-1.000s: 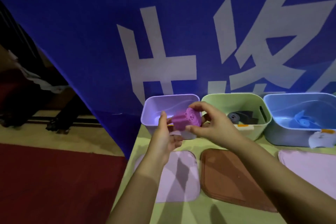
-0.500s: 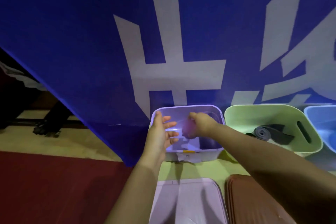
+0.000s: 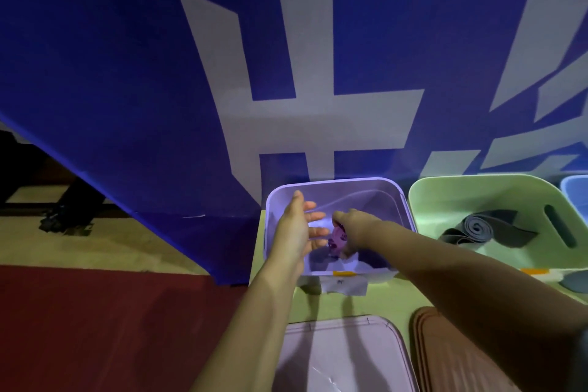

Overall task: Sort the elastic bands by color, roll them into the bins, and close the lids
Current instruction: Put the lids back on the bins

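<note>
Blue banner behind; right hand (image 3: 353,229) grips the rolled purple band (image 3: 338,237) low inside the purple bin (image 3: 401,200), left hand (image 3: 294,232) fingers spread alongside. Grey band (image 3: 477,227) binned at 3 o'clock; lids (image 3: 343,356) lie off.

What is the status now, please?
Right hand grips purple roll inside purple bin. Left hand open beside it. Lids still off. Nothing in the way.

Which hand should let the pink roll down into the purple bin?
Right. The right hand already grips the pink roll inside the purple bin; the left hand is open beside it, holding nothing.
</note>
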`<state>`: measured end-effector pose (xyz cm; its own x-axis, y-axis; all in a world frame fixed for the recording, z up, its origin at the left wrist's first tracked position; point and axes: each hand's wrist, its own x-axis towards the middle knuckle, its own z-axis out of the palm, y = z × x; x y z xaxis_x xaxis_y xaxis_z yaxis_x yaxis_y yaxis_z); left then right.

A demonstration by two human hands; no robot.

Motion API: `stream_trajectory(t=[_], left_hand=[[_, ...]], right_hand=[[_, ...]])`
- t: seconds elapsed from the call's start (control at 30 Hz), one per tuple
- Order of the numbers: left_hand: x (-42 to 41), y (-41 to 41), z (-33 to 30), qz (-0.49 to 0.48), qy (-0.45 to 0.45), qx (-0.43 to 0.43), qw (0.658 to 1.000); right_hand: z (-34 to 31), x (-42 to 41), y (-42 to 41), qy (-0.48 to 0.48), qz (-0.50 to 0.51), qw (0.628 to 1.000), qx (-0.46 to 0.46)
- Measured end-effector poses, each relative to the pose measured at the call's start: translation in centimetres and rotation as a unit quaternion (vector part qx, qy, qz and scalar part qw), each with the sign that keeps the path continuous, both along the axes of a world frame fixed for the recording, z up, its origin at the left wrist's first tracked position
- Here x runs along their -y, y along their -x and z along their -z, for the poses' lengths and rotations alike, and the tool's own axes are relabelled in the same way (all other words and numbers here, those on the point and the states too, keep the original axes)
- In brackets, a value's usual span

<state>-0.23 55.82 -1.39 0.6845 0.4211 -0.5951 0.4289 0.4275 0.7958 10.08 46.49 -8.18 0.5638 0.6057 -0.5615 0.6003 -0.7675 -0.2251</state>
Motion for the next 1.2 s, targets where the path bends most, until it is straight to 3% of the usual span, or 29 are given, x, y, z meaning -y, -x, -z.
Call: stream_trajectory(t=[0.13, 0.23, 0.37, 0.43, 0.5, 0.57, 0.6, 0.67, 0.77, 0.87, 1.03, 1.1, 1.2], left_hand=[[0.1, 0.6, 0.0, -0.009, -0.01, 0.002, 1.0], [0.3, 1.3, -0.5, -0.011, -0.02, 0.01, 1.0], [1.2, 3.6, -1.4, -0.029, -0.056, 0.042, 0.997], [1.5, 6.0, -1.1, -0.061, -0.092, 0.078, 0.991], [1.8, 9.1, -0.6, -0.096, -0.109, 0.111, 0.983], [2.1, 12.1, 0.6, -0.125, -0.113, 0.107, 0.98], [2.3, 13.6, 1.5, -0.138, -0.114, 0.085, 0.98], [2.4, 16.8, 4.1, -0.174, -0.131, 0.034, 0.975], [2.3, 21.7, 8.5, -0.17, -0.204, -0.049, 0.963], [3.1, 24.4, 10.0, -0.182, -0.121, -0.135, 0.967], [3.9, 26.1, 9.6, -0.152, 0.017, -0.134, 0.979], [3.5, 26.7, 9.2, -0.126, 0.031, -0.116, 0.985], [3.1, 27.7, 9.0, -0.086, -0.018, -0.014, 0.996]], right_hand=[[-0.5, 0.5, -0.3, 0.042, -0.016, 0.999, -0.017], [-2.0, 1.1, -0.2, 0.029, -0.012, 0.999, 0.018], [-5.9, 3.0, 1.6, -0.126, 0.03, 0.987, 0.097], [-8.0, 4.7, 4.1, -0.28, 0.086, 0.946, 0.135], [-9.4, 7.2, 8.0, -0.426, 0.127, 0.881, 0.163], [-9.1, 10.2, 12.5, -0.506, 0.165, 0.833, 0.152], [-8.3, 11.6, 14.8, -0.517, 0.188, 0.826, 0.123], [-5.0, 14.0, 18.7, -0.487, 0.23, 0.841, 0.055], [0.7, 16.2, 22.1, -0.355, 0.263, 0.897, 0.02], [4.4, 17.0, 23.0, -0.21, 0.257, 0.942, 0.044], [5.8, 17.3, 23.9, -0.141, 0.215, 0.966, 0.025], [5.8, 17.6, 23.9, -0.149, 0.226, 0.963, 0.02], [5.7, 18.2, 23.9, -0.186, 0.231, 0.955, -0.006]])
